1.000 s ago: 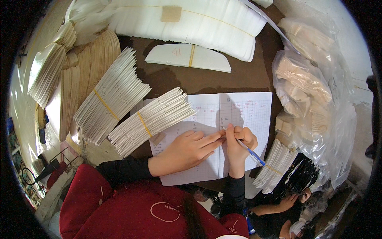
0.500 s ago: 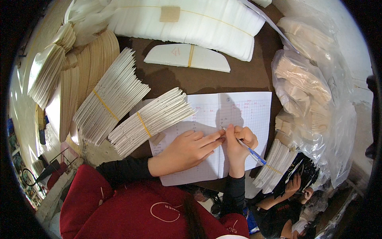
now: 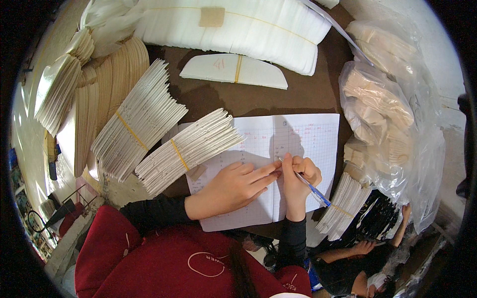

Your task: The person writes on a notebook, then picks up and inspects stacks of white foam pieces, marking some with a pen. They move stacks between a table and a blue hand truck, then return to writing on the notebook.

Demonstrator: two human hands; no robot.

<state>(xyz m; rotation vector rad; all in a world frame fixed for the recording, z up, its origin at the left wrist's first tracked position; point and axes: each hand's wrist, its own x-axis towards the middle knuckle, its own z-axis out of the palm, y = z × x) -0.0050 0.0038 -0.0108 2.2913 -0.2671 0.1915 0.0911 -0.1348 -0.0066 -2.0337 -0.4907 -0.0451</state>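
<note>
An open squared-paper notebook (image 3: 313, 131) lies on the brown table, with handwritten columns on both pages. My left hand (image 3: 233, 186) rests flat on its left page, fingers stretched toward the fold and holding nothing. In my right hand (image 3: 298, 181) is a blue and clear pen (image 3: 318, 194), its tip down on the right page just beside my left fingertips. A banded bundle of white folded pieces (image 3: 191, 149) overlaps the notebook's upper left. Beyond it leans a larger banded white bundle (image 3: 139, 121).
A flat white banded stack (image 3: 213, 68) lies beyond the notebook, before a long white bundle (image 3: 248, 25). Beige stacks (image 3: 117, 74) stand left. Clear plastic bags of beige pieces (image 3: 377, 94) and a small white bundle (image 3: 343, 206) are on the right. Another person's hand (image 3: 365, 247) shows lower right.
My hands stay almost in place; the pen's rear end has tipped slightly. At the lower right, the other person's arms have moved, one now reaching up toward the plastic bags.
</note>
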